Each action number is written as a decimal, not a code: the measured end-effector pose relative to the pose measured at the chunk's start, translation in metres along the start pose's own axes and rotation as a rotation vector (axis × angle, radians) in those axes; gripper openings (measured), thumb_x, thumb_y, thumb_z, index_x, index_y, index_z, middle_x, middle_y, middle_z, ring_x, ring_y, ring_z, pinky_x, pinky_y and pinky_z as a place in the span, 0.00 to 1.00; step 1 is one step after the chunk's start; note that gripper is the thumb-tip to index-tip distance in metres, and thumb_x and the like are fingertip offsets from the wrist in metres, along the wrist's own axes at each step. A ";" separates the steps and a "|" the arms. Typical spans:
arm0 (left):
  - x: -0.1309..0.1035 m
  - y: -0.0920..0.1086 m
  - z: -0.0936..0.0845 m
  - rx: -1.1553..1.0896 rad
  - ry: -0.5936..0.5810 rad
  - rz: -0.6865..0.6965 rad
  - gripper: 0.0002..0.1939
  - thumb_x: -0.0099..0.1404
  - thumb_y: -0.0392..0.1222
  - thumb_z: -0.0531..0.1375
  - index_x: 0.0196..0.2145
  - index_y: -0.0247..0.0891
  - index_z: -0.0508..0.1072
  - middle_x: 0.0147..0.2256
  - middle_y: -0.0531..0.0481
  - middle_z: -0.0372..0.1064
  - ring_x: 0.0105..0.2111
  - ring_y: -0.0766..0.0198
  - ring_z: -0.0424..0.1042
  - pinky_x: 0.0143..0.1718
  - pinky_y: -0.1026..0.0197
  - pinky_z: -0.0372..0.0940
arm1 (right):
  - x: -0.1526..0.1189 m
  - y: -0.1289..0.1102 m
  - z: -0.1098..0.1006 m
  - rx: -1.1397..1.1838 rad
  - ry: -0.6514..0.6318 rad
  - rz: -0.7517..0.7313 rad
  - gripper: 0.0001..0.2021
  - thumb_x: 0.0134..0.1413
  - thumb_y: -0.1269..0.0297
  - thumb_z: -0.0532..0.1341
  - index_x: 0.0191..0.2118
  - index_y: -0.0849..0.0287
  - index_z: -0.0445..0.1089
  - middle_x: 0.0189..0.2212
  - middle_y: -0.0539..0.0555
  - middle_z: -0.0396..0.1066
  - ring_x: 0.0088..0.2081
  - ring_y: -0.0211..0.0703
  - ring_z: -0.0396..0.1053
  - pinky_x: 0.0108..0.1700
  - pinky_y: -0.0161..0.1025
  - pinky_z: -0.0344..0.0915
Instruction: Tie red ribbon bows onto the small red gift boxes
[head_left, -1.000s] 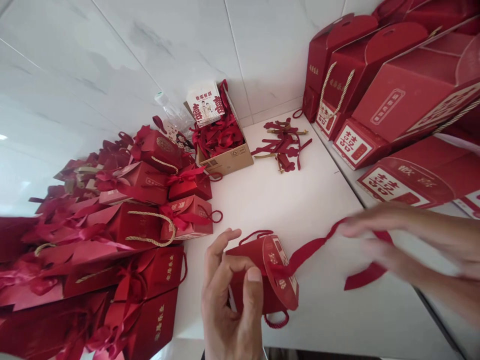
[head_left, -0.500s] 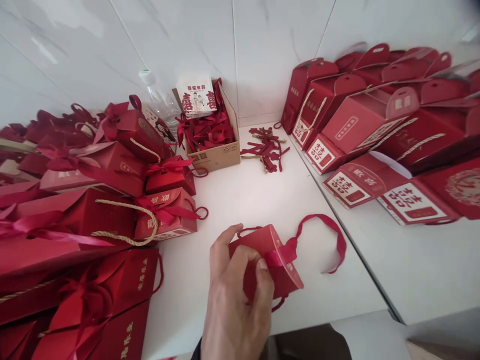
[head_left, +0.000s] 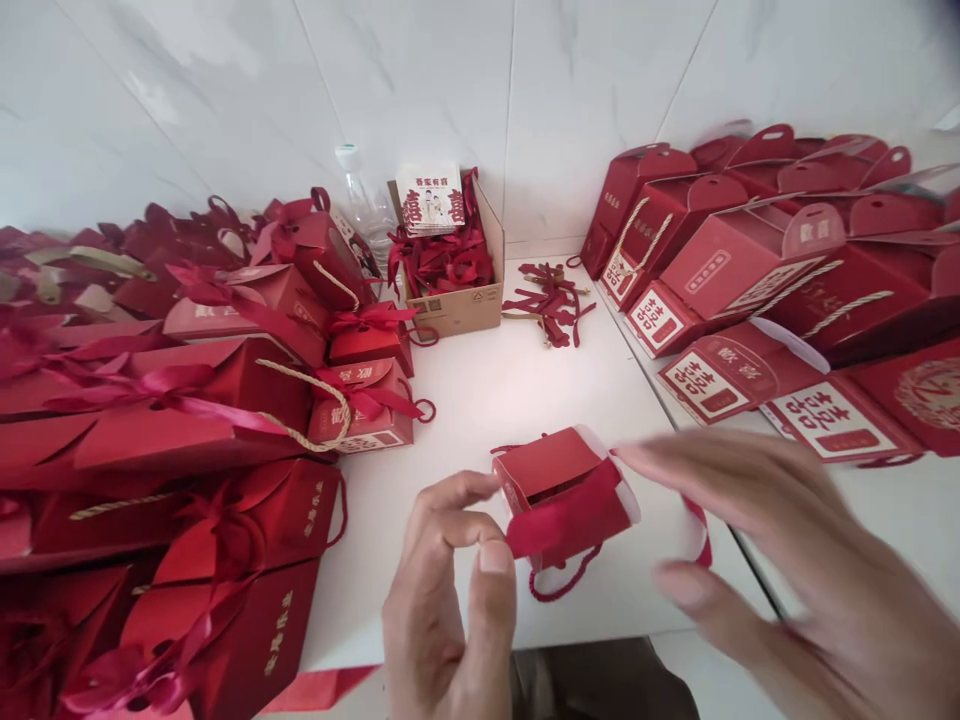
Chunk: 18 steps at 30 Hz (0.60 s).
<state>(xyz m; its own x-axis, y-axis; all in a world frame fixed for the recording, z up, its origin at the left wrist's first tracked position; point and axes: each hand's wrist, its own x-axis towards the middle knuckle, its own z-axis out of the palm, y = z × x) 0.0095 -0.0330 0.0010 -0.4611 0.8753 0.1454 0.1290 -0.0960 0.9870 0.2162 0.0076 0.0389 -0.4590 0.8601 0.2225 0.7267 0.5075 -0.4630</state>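
A small red gift box lies on the white table in front of me, its top flaps partly apart and cord handles at its sides. A red ribbon stretches across the box. At the box's near left, my left hand pinches the ribbon's end between thumb and finger. My right hand, blurred, hovers right of the box with thumb and fingers apart and nothing held. More ribbon shows behind it, partly hidden by the hand.
Several ribbon-tied red boxes crowd the left side. A cardboard box of ribbons and cards stands by the wall, beside a clear bottle and loose ribbon pieces. Several boxes without bows fill the right.
My right hand has come into view at the right. The box has turned, and my left hand has shifted from gripping the box to its near left edge, at the ribbon.
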 end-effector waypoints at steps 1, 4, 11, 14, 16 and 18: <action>-0.003 0.000 0.001 0.013 0.003 -0.010 0.13 0.74 0.44 0.58 0.30 0.44 0.71 0.45 0.48 0.74 0.50 0.55 0.71 0.47 0.57 0.67 | 0.019 -0.005 0.001 0.058 -0.027 -0.122 0.27 0.70 0.54 0.60 0.69 0.41 0.55 0.63 0.54 0.69 0.65 0.55 0.64 0.64 0.51 0.67; -0.010 -0.001 0.004 0.014 -0.014 -0.010 0.12 0.75 0.44 0.58 0.31 0.43 0.70 0.38 0.50 0.70 0.40 0.59 0.69 0.40 0.60 0.65 | 0.054 -0.016 0.009 0.195 -0.193 -0.264 0.10 0.71 0.58 0.61 0.55 0.47 0.68 0.52 0.50 0.75 0.59 0.45 0.70 0.75 0.52 0.47; -0.013 -0.006 0.020 0.170 -0.031 0.017 0.18 0.65 0.40 0.64 0.52 0.49 0.70 0.39 0.51 0.65 0.39 0.57 0.67 0.43 0.55 0.65 | 0.055 -0.010 0.006 0.244 -0.232 -0.049 0.10 0.73 0.58 0.56 0.40 0.50 0.73 0.45 0.52 0.75 0.51 0.47 0.74 0.67 0.56 0.62; -0.014 -0.008 0.023 0.143 -0.046 -0.067 0.19 0.68 0.39 0.61 0.55 0.51 0.67 0.35 0.54 0.64 0.35 0.59 0.66 0.40 0.57 0.64 | 0.059 -0.006 0.006 0.239 -0.246 0.015 0.14 0.74 0.57 0.54 0.37 0.50 0.74 0.49 0.56 0.74 0.54 0.50 0.72 0.55 0.48 0.73; -0.014 -0.009 0.023 0.071 -0.038 -0.109 0.17 0.71 0.39 0.58 0.56 0.50 0.67 0.33 0.55 0.65 0.34 0.60 0.67 0.40 0.58 0.64 | 0.062 -0.006 0.011 0.214 -0.241 0.017 0.14 0.73 0.58 0.54 0.37 0.50 0.74 0.49 0.56 0.73 0.55 0.51 0.72 0.53 0.48 0.73; -0.015 -0.010 0.022 0.036 -0.024 -0.124 0.17 0.71 0.39 0.58 0.56 0.50 0.67 0.33 0.55 0.65 0.34 0.61 0.68 0.40 0.58 0.64 | 0.064 -0.006 0.015 0.192 -0.245 0.030 0.13 0.73 0.58 0.54 0.37 0.51 0.74 0.51 0.56 0.73 0.55 0.51 0.71 0.52 0.49 0.73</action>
<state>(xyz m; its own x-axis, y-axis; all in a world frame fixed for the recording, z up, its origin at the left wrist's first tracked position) 0.0345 -0.0346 -0.0127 -0.4544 0.8906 0.0204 0.1043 0.0305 0.9941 0.1748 0.0584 0.0427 -0.5654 0.8248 0.0037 0.6424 0.4432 -0.6252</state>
